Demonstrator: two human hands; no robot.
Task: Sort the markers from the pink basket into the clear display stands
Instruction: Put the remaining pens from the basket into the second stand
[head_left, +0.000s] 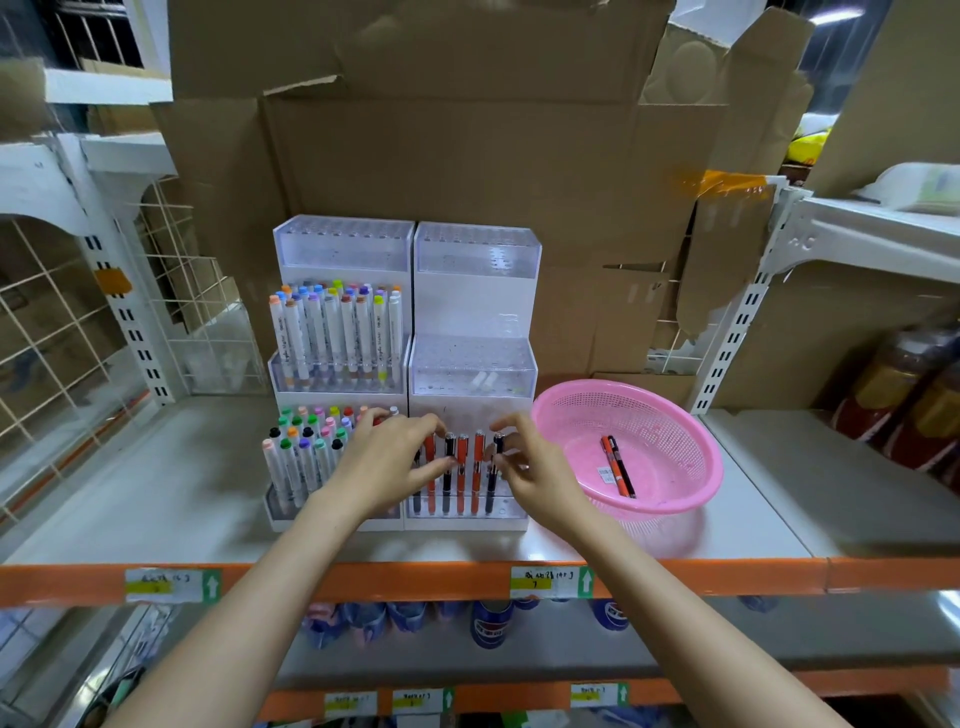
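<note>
Both hands (395, 457) spread, fingertips on upright pens (462, 467), right stand (467, 512)

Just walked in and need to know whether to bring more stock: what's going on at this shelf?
A person is filling two clear display stands on the shelf. Both hands, left hand and right hand, are at the bottom row of the right stand, adjusting the orange and black pens standing there. The left stand already holds many white markers with coloured caps. The pink basket beside them has only two pens left.
</note>
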